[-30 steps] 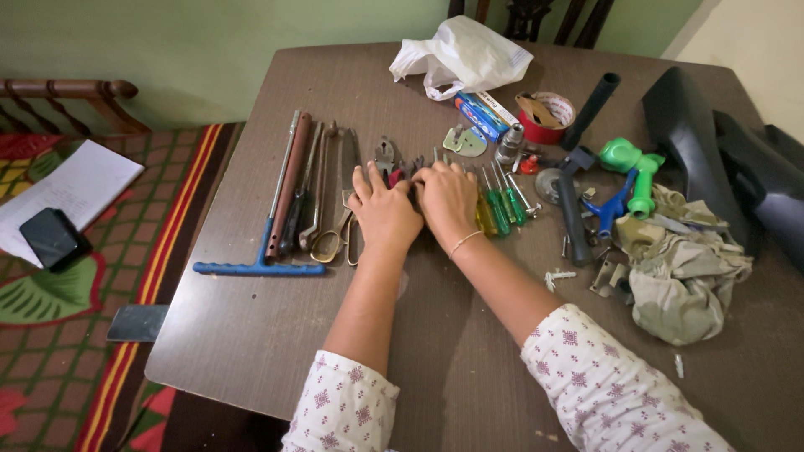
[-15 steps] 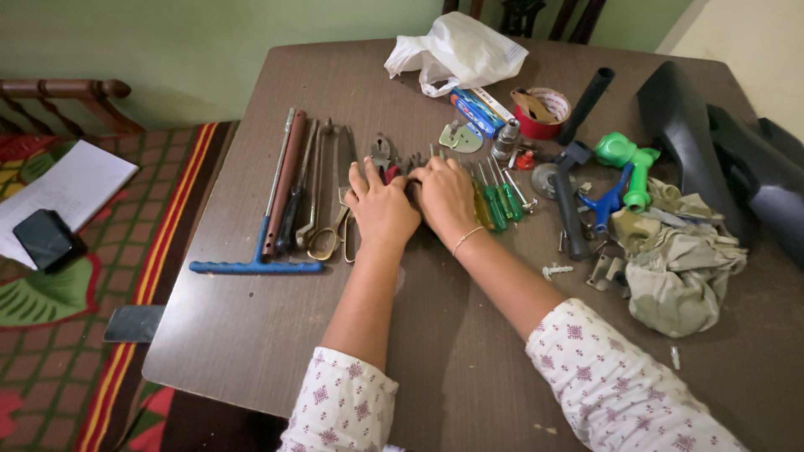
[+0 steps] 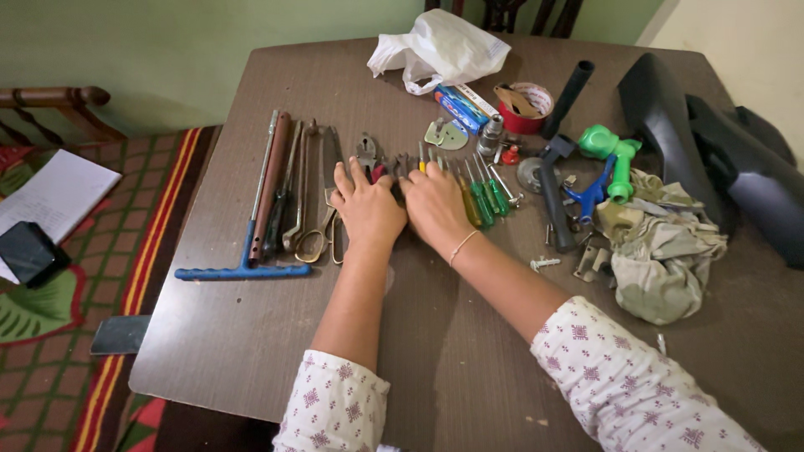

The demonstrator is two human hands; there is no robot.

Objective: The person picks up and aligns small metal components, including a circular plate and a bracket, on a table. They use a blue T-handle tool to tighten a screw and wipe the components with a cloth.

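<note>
**Two hands laid over a row of hand tools**

Both hands lay palm down, side by side and touching, near the middle of the brown worktop (image 3: 251, 335). The left hand (image 3: 367, 209) had its fingers spread flat, with red-handled pliers (image 3: 367, 155) showing beyond its fingertips. The right hand (image 3: 435, 205) also lay flat, fingers loosely together, clamped on nothing that could be seen. Whatever small tools sat beneath the palms were hidden. Just beside the right hand, green-handled screwdrivers (image 3: 481, 197) lay parallel, their tips pointing to the far edge. Toward the left edge lay a blue T-shaped tool (image 3: 243, 269), long rods and scissors (image 3: 322, 238); where these overlapped was hard to make out. Toward the far edge sat a white plastic bag (image 3: 440, 46), a blue box (image 3: 461, 107) and a red tape roll (image 3: 526, 105). Near the right edge lay a crumpled grey cloth (image 3: 666, 259), a green plastic fitting (image 3: 618, 155) and a black moulded part (image 3: 712, 151), cut off by the frame. Small screws and brackets beside the cloth were too small to identify.
</note>
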